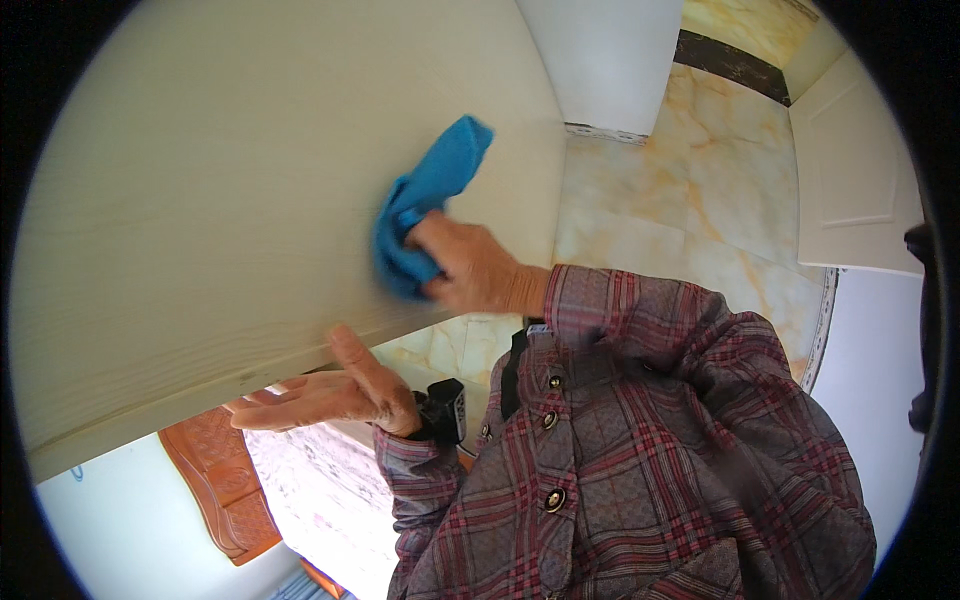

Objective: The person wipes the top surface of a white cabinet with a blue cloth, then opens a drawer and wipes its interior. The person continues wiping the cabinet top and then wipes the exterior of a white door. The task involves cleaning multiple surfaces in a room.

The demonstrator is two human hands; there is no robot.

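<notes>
A blue cloth [427, 202] is bunched in my right hand [476, 266], which presses close to the face of a cream, wood-grained door [225, 172]. One folded end of the cloth sticks up past the fingers, and the hand is slightly blurred. My left hand [337, 394] is beside the door's long edge, lower left of the right hand. Its thumb reaches over the door face and its fingers are spread along the edge; whether they touch it I cannot tell. That hand holds nothing visible. A black device [446, 411] is strapped at the left wrist.
Marbled floor tiles [637, 195] lie beyond the door, by a white wall [607, 60] with a patterned base strip. At the right is another white panelled door [855, 172]. Lower left are a carved wooden headboard [225, 487] and a bed with pale bedding [322, 495].
</notes>
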